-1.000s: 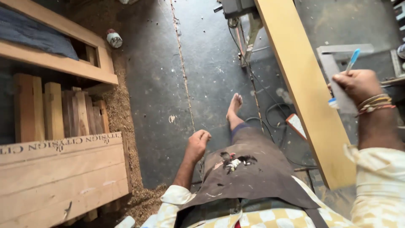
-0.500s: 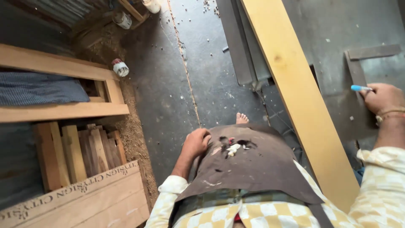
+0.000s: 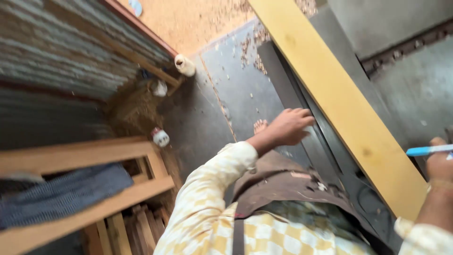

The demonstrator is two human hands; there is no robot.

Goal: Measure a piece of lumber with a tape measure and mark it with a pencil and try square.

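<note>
Reaching hand: your left hand [image 3: 289, 126] is stretched out, fingers spread and holding nothing, just beside the near edge of the long yellow board [image 3: 339, 101].
Other hand: your right hand [image 3: 441, 165] has its grip closed on a blue pen [image 3: 427, 150], at the right side of the board.
Board: it lies slanted across the grey machine bench [image 3: 288, 80].
Risk: I judge the board can slide or tip if you push one edge only.
Floor: wood shavings [image 3: 250, 45] may be slippery for your bare foot [image 3: 260, 126].

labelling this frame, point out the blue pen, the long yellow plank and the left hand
blue pen [image 3: 424, 150], head view, middle of barrel
long yellow plank [image 3: 339, 101], head view, top face
left hand [image 3: 290, 126], head view, back of hand
</note>
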